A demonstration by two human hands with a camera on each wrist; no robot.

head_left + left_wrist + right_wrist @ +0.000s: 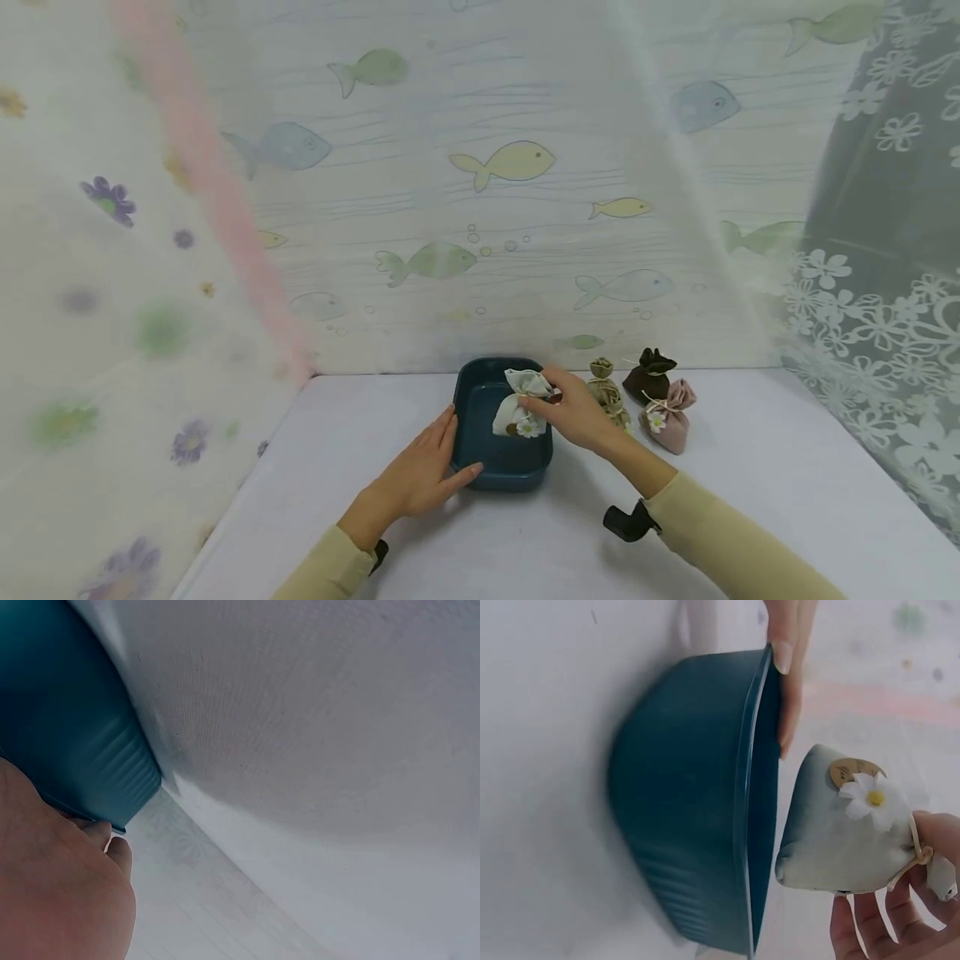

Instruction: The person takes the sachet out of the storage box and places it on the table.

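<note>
My right hand [573,410] pinches a white cloth drawstring pouch [504,414] near its tied neck. The pouch carries a white daisy and a round brown tag, and it hangs just above the opening of a dark teal rectangular basin [498,482]. In the right wrist view the pouch [840,840] is beside the rim, its flat bottom toward the basin [682,772]. My left hand [420,471] rests against the basin's left near corner, fingers stretched along the left side and thumb over the near rim.
Right of the basin stand a green pouch [609,396], a dark brown pouch [648,379] and a pink pouch [670,425] with a daisy, close together. They sit on a white-covered table [720,500]. A curtain [420,317] with printed fish hangs behind its far edge.
</note>
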